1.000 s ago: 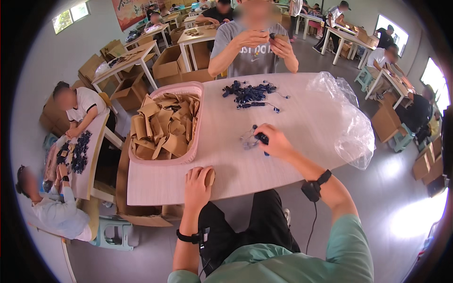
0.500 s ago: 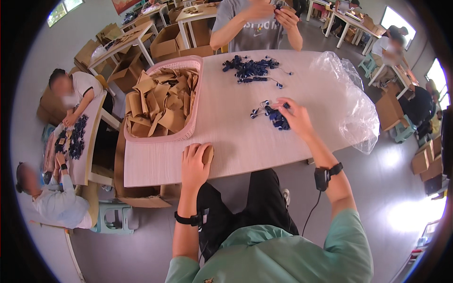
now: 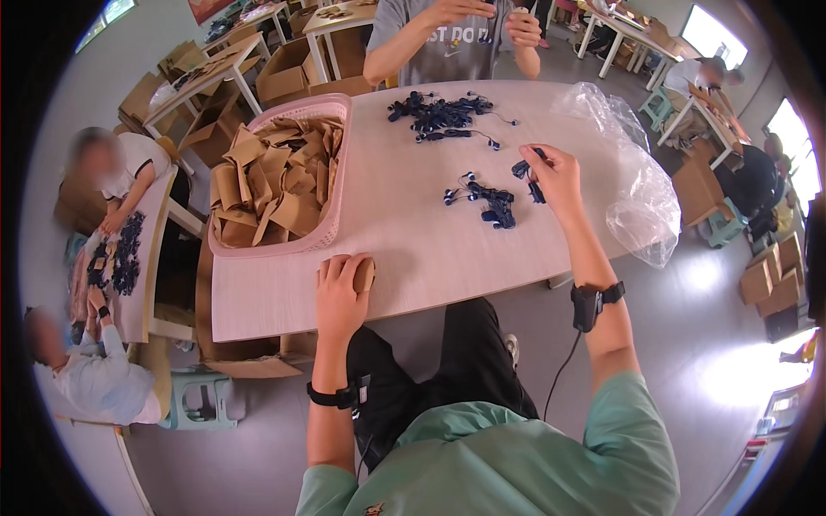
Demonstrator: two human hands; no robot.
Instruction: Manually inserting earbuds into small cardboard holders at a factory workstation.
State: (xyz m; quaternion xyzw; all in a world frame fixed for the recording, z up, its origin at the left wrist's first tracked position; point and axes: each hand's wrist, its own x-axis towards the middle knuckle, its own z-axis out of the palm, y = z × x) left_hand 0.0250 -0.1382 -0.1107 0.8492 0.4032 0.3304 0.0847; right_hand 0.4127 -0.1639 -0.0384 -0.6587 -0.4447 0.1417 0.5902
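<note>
My left hand [image 3: 337,297] rests at the near edge of the table, closed round a small brown cardboard piece [image 3: 365,275]. Above the tabletop, my right hand [image 3: 557,181] pinches a bundle of dark blue earphones [image 3: 535,182] between thumb and fingers. Just left of that hand lies a small pile of earphones [image 3: 497,208], their pale earbuds toward the left. A larger heap of earphones [image 3: 443,112] sits farther back. To the left, a pink basket [image 3: 338,193] is full of folded brown cardboard pieces [image 3: 275,185].
Crumpled clear plastic [image 3: 641,211] hangs over the table's right edge. Across the table [image 3: 413,249] a person in a grey shirt [image 3: 447,56] handles something small. Two people work at a side table on the left, by a green stool [image 3: 200,400]. Cardboard boxes [image 3: 288,73] stand behind.
My right hand has lifted an earphone bundle off the near pile and moved right with it. My left hand keeps its hold on the cardboard piece. The view has shifted slightly.
</note>
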